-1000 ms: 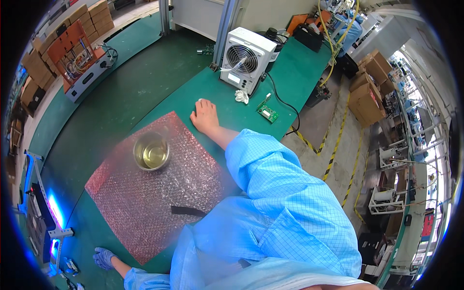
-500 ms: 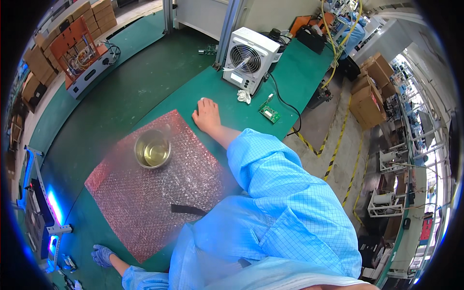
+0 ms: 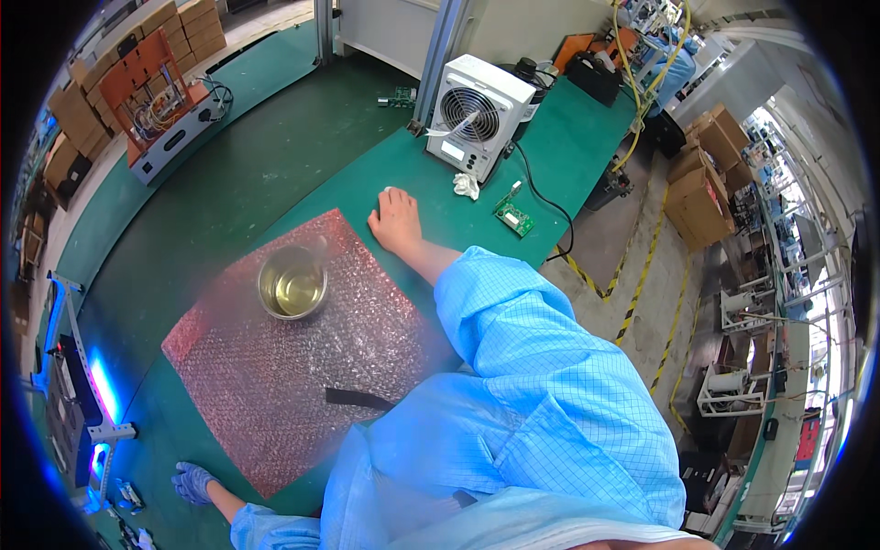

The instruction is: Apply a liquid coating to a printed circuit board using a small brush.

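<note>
Pink bubble-wrap sheet (image 3: 266, 394): on desk (image 3: 573, 137) | Cup (image 3: 294, 286): on sheet, 12 o'clock | Right hand (image 3: 397, 223): sheet's 1 o'clock, palm down, fingers extended | Left hand (image 3: 193, 484): 7 o'clock, closure cannot be told

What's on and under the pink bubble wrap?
On the pink bubble wrap: a clear cup holding yellowish liquid. A dark strip shows over it, reaching the blue smock, which hides its near-right part. Green tabletop shows around it; anything underneath is covered.
</note>
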`<action>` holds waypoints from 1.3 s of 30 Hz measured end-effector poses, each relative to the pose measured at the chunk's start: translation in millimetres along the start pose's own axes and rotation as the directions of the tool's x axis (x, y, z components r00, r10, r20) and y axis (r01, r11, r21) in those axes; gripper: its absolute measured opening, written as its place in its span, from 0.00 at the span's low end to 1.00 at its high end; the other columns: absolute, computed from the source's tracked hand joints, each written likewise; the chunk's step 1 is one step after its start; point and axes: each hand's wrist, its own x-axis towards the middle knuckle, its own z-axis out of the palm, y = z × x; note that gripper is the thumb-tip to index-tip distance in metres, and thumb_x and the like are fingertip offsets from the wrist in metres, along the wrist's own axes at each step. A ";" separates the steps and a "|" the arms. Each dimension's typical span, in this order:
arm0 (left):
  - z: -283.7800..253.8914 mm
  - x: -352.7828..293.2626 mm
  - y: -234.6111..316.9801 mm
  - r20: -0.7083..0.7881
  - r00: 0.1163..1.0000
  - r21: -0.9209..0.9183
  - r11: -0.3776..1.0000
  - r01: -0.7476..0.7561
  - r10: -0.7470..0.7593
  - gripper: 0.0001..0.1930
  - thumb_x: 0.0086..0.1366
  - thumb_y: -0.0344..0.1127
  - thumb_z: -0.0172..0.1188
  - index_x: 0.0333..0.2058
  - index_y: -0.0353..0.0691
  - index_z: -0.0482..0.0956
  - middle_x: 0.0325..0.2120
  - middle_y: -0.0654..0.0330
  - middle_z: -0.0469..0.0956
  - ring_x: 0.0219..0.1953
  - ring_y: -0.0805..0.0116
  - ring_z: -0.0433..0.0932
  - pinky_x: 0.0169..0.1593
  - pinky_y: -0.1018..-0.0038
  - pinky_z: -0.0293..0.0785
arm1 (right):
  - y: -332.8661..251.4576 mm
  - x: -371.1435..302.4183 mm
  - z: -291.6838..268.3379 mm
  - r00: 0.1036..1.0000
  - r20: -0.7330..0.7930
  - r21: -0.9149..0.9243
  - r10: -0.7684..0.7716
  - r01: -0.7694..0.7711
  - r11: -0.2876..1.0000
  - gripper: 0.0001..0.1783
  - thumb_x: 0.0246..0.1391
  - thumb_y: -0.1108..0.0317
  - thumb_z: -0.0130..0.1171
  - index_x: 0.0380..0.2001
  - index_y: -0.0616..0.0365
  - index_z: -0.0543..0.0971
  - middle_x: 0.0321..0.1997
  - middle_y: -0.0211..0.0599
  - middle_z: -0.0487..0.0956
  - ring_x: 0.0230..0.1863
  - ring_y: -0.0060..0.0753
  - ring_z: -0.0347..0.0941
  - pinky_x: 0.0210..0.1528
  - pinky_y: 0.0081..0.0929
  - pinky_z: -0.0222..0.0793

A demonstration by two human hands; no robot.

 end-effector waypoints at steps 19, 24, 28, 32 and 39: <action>1.1 1.3 1.4 0.057 0.998 0.005 1.000 0.024 -0.024 0.31 0.65 0.61 0.35 0.56 0.44 0.66 0.55 0.52 0.67 0.56 0.53 0.67 0.56 0.55 0.64 | 1.5 0.1 2.5 1.000 -0.010 0.004 -0.008 0.008 1.000 0.17 0.46 0.64 0.53 0.38 0.64 0.71 0.44 0.48 0.70 0.49 0.46 0.65 0.51 0.42 0.60; 1.9 0.6 0.8 0.010 1.000 -0.001 1.000 0.027 -0.027 0.31 0.65 0.61 0.36 0.56 0.44 0.67 0.54 0.52 0.68 0.55 0.53 0.68 0.55 0.56 0.65 | 1.1 -0.2 2.4 1.000 -0.023 0.009 -0.009 0.010 1.000 0.17 0.46 0.64 0.53 0.37 0.64 0.71 0.43 0.48 0.70 0.49 0.46 0.66 0.51 0.42 0.61; -2.0 0.1 1.3 0.048 0.999 -0.011 1.000 0.019 -0.019 0.31 0.65 0.61 0.36 0.55 0.44 0.67 0.53 0.52 0.69 0.55 0.53 0.69 0.55 0.56 0.65 | 1.4 -0.1 2.3 1.000 -0.013 0.013 -0.006 0.006 1.000 0.17 0.46 0.64 0.53 0.37 0.64 0.71 0.44 0.48 0.70 0.49 0.46 0.66 0.51 0.42 0.61; -2.4 -0.2 0.6 0.060 0.998 -0.002 1.000 0.006 -0.006 0.31 0.65 0.61 0.36 0.55 0.44 0.67 0.53 0.52 0.69 0.55 0.53 0.68 0.55 0.56 0.65 | 1.5 -0.1 3.0 1.000 -0.022 0.010 -0.008 0.009 1.000 0.17 0.46 0.64 0.53 0.37 0.64 0.71 0.44 0.48 0.70 0.50 0.46 0.65 0.52 0.42 0.60; 1.6 1.8 -0.1 0.044 0.999 0.001 1.000 0.013 -0.013 0.32 0.64 0.61 0.35 0.58 0.45 0.64 0.55 0.52 0.67 0.56 0.52 0.68 0.55 0.53 0.64 | 0.1 -0.4 1.4 1.000 -0.009 0.011 -0.001 0.001 1.000 0.17 0.46 0.64 0.54 0.38 0.64 0.71 0.45 0.48 0.71 0.50 0.47 0.65 0.53 0.42 0.60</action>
